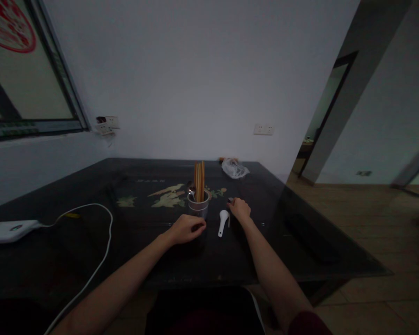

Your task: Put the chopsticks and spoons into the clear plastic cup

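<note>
A metal cup (198,208) stands upright on the dark table, holding several wooden chopsticks (199,181) and a metal spoon (191,190) that leans to the left. Just in front of the cup, my left hand (187,228) rests with its fingers curled in and nothing visible in them. A white soup spoon (222,223) lies to the right of that hand, its handle toward me. Beside it, my right hand (240,208) has its fingers closed on what looks like a second metal spoon (229,221), bowl end away from me and partly hidden by the fingers.
A crumpled clear plastic bag (235,168) lies at the table's back edge by the wall. On the left, a white device (10,231) trails a white cable (110,232) across the table (142,265). A dark flat object (312,239) lies at the right.
</note>
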Demonstrator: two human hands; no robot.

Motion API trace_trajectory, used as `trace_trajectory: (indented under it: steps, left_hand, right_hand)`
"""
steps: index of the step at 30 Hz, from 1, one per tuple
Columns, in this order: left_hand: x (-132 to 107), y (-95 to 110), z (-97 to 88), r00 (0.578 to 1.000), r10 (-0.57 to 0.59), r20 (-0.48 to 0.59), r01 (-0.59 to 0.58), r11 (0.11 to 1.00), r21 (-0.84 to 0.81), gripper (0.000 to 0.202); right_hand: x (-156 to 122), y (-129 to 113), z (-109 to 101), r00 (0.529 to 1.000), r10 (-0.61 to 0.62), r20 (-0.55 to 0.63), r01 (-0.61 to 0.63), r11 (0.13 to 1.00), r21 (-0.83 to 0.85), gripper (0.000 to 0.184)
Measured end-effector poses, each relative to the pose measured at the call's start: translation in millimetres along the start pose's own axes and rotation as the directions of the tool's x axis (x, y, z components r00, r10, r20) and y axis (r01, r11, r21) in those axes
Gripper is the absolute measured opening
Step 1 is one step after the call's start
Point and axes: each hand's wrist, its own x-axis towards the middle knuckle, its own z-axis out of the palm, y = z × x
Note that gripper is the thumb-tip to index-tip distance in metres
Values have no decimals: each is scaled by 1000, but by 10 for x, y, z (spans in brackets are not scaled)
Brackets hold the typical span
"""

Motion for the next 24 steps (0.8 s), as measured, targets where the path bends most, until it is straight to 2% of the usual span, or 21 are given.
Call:
trace_trajectory:
  steps: [11, 18, 24]
  left_hand:
    - [-8, -51, -35, 1000, -24, 16, 23, 1000, 19, 17]
    - [-3, -24, -48, 1000, -12, -5, 12, 1000, -11, 17]
    - [2, -45, -37, 1000, -5, 3, 5, 1000, 31, 18]
  right_hand:
    - [34, -15, 21, 1000, -4, 21, 5, 1000, -20, 29]
    - [37, -7, 3, 1000, 10, 8, -10, 1000, 19, 28]
    - [61, 5, -28, 999, 42, -10, -41, 996, 80, 28]
